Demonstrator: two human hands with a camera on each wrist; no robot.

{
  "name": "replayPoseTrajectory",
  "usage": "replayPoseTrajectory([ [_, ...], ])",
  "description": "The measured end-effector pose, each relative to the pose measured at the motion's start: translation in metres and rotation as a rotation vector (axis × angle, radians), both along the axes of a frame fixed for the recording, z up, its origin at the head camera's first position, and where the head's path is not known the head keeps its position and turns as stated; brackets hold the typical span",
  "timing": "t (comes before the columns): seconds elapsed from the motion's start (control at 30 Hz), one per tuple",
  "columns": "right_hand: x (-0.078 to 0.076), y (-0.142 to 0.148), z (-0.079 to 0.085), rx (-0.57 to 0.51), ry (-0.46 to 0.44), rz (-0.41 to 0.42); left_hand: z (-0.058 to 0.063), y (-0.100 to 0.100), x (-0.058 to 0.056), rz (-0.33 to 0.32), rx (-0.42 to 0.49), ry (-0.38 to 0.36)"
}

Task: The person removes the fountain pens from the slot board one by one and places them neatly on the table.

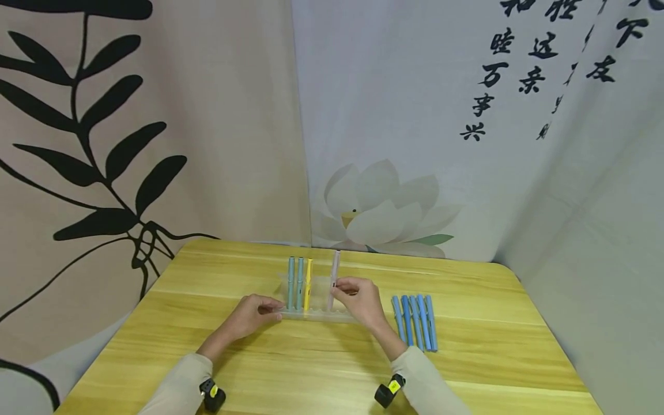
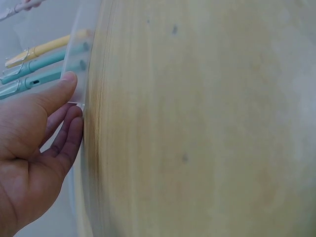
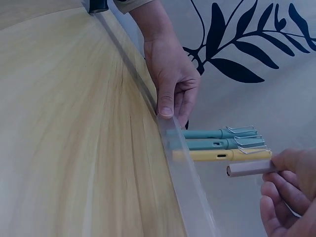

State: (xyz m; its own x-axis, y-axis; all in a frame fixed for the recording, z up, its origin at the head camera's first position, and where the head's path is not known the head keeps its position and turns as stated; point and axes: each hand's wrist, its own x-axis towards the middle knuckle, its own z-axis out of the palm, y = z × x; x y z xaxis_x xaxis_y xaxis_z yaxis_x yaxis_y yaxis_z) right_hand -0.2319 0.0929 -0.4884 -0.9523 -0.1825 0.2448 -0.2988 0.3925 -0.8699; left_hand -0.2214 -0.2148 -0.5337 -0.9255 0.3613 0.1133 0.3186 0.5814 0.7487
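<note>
A clear plastic pen rack (image 1: 316, 315) stands on the table. Upright in its left part are two teal pens (image 1: 291, 282) and a yellow pen (image 1: 308, 283), side by side. My left hand (image 1: 254, 314) grips the rack's left end, its thumb on the front in the left wrist view. With thumb and fingers, my right hand (image 1: 362, 300) pinches a pale lilac pen (image 1: 335, 266), held nearly upright right of the yellow one. In the right wrist view the lower end of this lilac pen (image 3: 244, 169) shows apart from the rack's base strip.
Several blue pens (image 1: 416, 323) lie in a row on the wooden table (image 1: 493, 346), right of my right hand. Behind the table's back edge hang printed curtains (image 1: 233, 115), and another pale curtain (image 1: 596, 230) borders its right side.
</note>
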Motion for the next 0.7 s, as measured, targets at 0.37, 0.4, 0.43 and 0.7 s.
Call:
replayPoseTrajectory([
  [0.37, 0.009, 0.026, 0.005, -0.026, 0.001, -0.056, -0.002, 0.001, -0.001, -0.006, 0.013, 0.003],
  [0.4, 0.010, 0.029, 0.006, -0.029, -0.001, -0.062, -0.003, 0.001, -0.001, -0.005, 0.012, 0.001],
  [0.43, 0.011, 0.031, 0.006, -0.036, -0.005, -0.067, -0.003, 0.001, 0.000, -0.001, 0.009, -0.001],
  [0.7, 0.016, 0.056, 0.006, -0.042, -0.002, -0.092, 0.001, 0.001, 0.002, -0.009, 0.018, 0.021],
])
